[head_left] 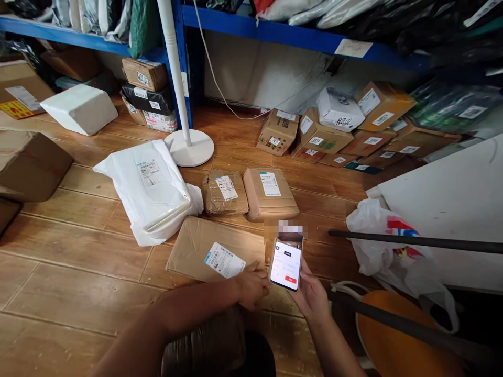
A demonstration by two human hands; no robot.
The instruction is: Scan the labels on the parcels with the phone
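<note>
My right hand [312, 296] holds a smartphone [286, 263] upright, its lit screen facing me. My left hand [251, 285] rests with curled fingers on the near edge of a flat brown parcel [204, 251] with a white barcode label [223, 260], right beside the phone. Just beyond lie two small taped brown parcels [225, 192] [269, 192], each with a label. A large white plastic mailer bag [151, 191] lies to their left on the wooden floor.
A white lamp stand [189, 147] rises from the floor behind the parcels. Blue shelving [291, 34] holds bagged packages. Stacked cartons [326, 136] sit at the back right, more boxes [27, 165] on the left. A white plastic bag [387, 246], dark rods [416, 241] and an orange seat [396, 340] crowd the right.
</note>
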